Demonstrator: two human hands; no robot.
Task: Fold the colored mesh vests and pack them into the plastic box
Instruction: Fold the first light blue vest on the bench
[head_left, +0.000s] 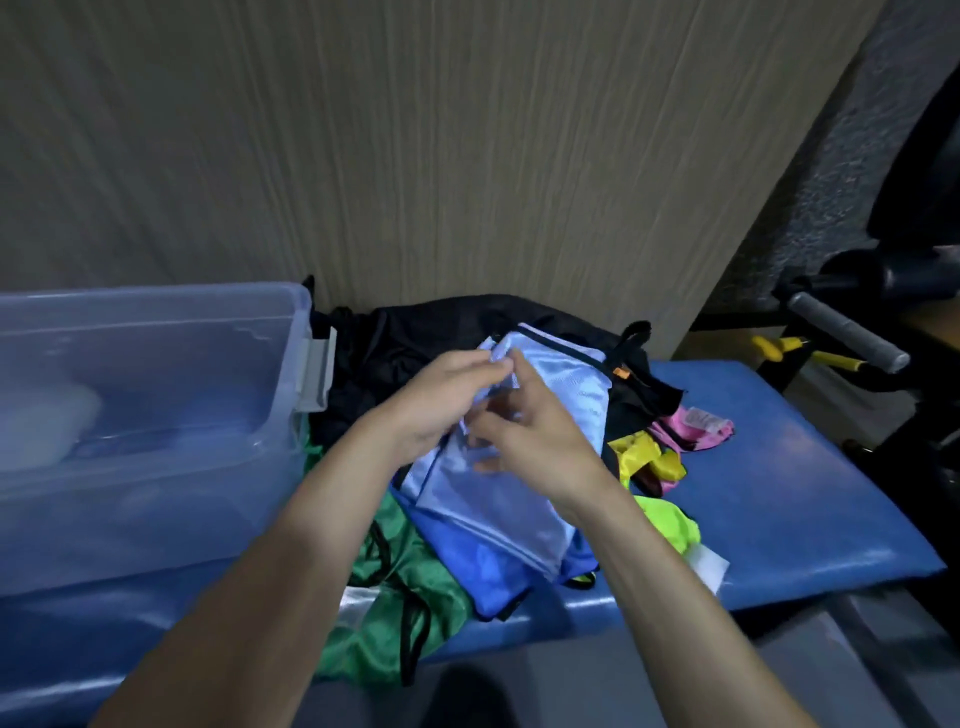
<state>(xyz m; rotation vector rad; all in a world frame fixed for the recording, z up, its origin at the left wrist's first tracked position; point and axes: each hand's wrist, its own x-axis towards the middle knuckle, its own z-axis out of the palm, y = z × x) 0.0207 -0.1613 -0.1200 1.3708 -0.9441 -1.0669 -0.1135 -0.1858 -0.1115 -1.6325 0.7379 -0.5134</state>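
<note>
I see the light blue mesh vest lying partly folded on top of the heap of vests, in the middle of the blue padded tabletop. My left hand pinches a fold of its upper edge, the fingers curled onto the fabric. My right hand meets it just beside, its fingers also curled on the same fold, so both hands grip the light blue vest near its top.

Under it lies a darker blue vest, and a green vest with black trim spills toward the near edge of the tabletop. To the right of the heap I see a yellow vest, a neon yellow-green one with a white tag, and a pink vest. Behind the heap lies black fabric against the wooden wall panel.

The clear plastic box stands open at the left end of the tabletop, just beside the heap; something pale shows through its wall, too blurred to name.
</note>
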